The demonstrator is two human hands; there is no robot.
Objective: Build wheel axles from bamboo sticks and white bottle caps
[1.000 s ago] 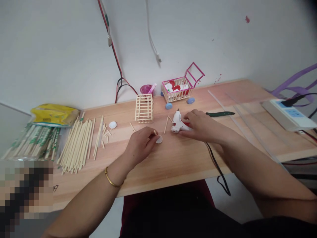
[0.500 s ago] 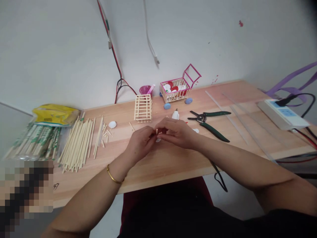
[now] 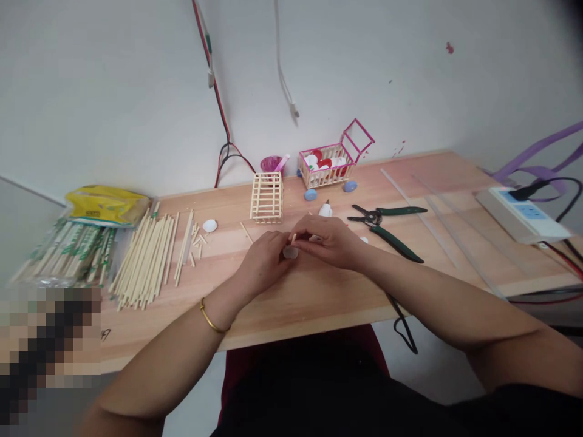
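Over the front middle of the table, my left hand and my right hand meet at the fingertips. A white round bottle cap is pinched in my left fingers, partly covered by them. My right fingers are closed on a short wooden stick, whose end shows beside the cap. Whether stick and cap touch I cannot tell. Just behind my right hand a white glue gun points its dark nozzle up; the hand hides most of it. A slatted wooden stick frame stands behind my hands.
A small stick cart holds red and white caps. Green-handled wire strippers and clear glue sticks lie right, near a power strip. Chopsticks, cut pieces, a white cap and a yellow package are left.
The cap has turned and shows more of its white side between my fingers. The stick end now leans slightly. The whole view has shifted a little.
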